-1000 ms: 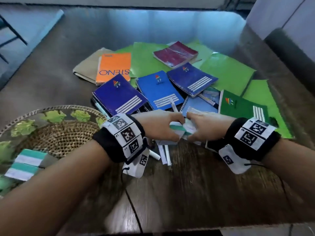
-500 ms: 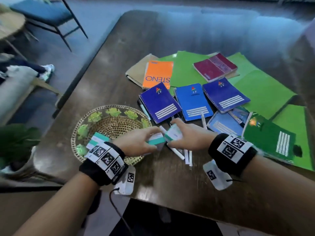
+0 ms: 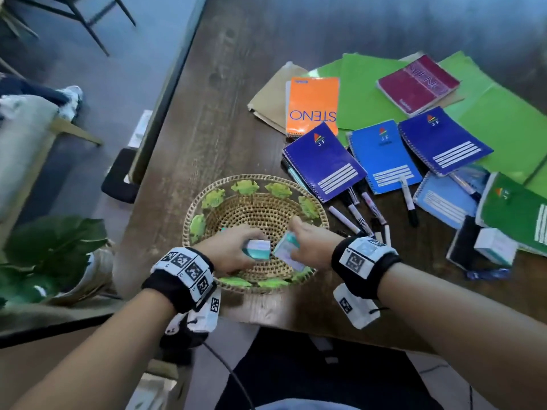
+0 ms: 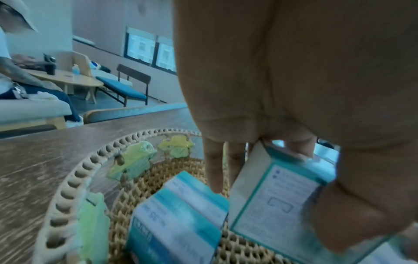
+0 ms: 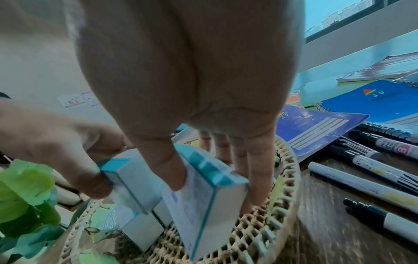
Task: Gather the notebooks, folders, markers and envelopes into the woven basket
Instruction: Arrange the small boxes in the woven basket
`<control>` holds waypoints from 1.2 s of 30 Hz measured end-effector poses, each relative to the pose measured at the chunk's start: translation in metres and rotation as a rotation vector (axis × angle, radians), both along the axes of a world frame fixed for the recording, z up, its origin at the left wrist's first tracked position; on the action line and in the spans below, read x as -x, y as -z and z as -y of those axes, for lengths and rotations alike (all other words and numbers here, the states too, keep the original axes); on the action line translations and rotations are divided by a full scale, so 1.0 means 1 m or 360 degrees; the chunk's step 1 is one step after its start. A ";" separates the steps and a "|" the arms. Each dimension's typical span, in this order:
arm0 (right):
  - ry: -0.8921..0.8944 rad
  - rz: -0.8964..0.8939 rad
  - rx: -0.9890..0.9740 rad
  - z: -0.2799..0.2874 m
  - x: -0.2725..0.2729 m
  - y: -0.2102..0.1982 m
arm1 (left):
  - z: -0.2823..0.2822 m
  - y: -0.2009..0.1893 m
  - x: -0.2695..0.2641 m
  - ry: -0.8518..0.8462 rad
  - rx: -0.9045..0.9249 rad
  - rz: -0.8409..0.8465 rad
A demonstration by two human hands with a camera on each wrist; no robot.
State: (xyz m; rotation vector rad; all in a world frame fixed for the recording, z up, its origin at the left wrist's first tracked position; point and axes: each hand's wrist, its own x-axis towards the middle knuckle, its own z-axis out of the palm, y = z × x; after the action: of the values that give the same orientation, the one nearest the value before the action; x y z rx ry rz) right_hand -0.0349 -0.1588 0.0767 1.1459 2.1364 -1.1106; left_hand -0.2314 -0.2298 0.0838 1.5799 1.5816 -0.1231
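Observation:
My left hand (image 3: pixel 233 250) and right hand (image 3: pixel 310 242) hover low over the woven basket (image 3: pixel 257 176), close together. The left grips a small teal-and-white box (image 3: pixel 259 248) between thumb and fingers (image 4: pixel 213 167). The right grips a like box (image 3: pixel 285 250), tilted on edge, its lower corner near the weave (image 5: pixel 210 192). Another such box (image 4: pixel 178 214) lies in the basket under them. Spiral notebooks (image 3: pixel 322 164), green folders (image 3: pixel 370 90), a brown envelope (image 3: pixel 269 102) and several markers (image 3: pixel 355 214) lie on the table to the right.
An orange steno pad (image 3: pixel 312 105), a maroon notebook (image 3: pixel 417 84) and a green notebook (image 3: pixel 515 211) lie in the pile. One more small box (image 3: pixel 494 245) stands at the right by a black block (image 3: pixel 463 241). The table edge runs just left of the basket, a plant (image 3: pixel 44 255) below it.
Both hands have carried their boxes left from beside the markers to over the basket and lowered them into it. My head has turned left and down with them.

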 end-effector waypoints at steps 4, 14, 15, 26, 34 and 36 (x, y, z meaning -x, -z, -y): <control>-0.0138 0.0147 -0.0102 0.004 0.011 0.007 | 0.004 0.013 -0.010 0.0285 0.0025 -0.0126; -0.0144 0.0118 -0.0379 0.013 0.041 0.021 | 0.032 0.059 -0.010 0.0673 -0.0272 -0.0545; -0.0151 0.0093 -0.0386 0.015 0.045 0.022 | 0.035 0.062 -0.011 0.0699 -0.0311 -0.0596; -0.0065 -0.0017 -0.0367 0.029 0.075 0.037 | 0.041 0.060 0.005 0.0140 -0.0619 -0.0308; -0.0114 0.0103 -0.0157 0.030 0.072 0.040 | 0.032 0.058 0.021 0.0060 -0.0367 -0.0611; -0.0187 0.0244 -0.0098 0.032 0.067 0.040 | 0.029 0.062 0.023 0.0172 -0.0165 -0.0601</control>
State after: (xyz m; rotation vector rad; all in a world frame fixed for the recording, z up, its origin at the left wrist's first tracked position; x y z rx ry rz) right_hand -0.1023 -0.1911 0.0363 1.0809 2.1019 -0.8816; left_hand -0.2542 -0.2585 0.0216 1.8012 1.8105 -0.4257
